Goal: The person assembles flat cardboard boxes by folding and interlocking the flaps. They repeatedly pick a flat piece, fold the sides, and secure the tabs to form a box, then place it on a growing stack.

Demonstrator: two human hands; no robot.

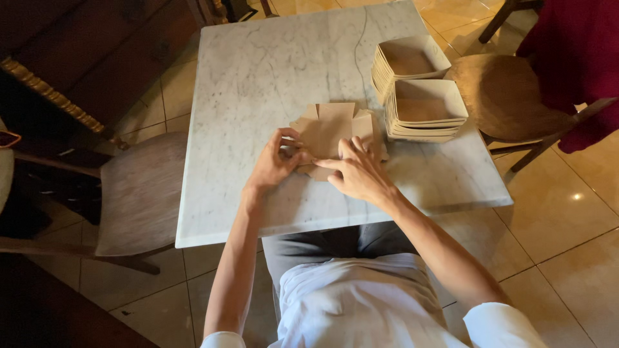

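My left hand (276, 162) and right hand (358, 173) pinch flat brown cardboard (335, 129), fingers clamped on its edges, mid-table on smooth veined marble (258, 77). Two stacks of folded square trays (419, 96) stand just beside, right.

two stacks of folded paper trays (422, 109), wooden stool (500, 96), upholstered chair (138, 190).
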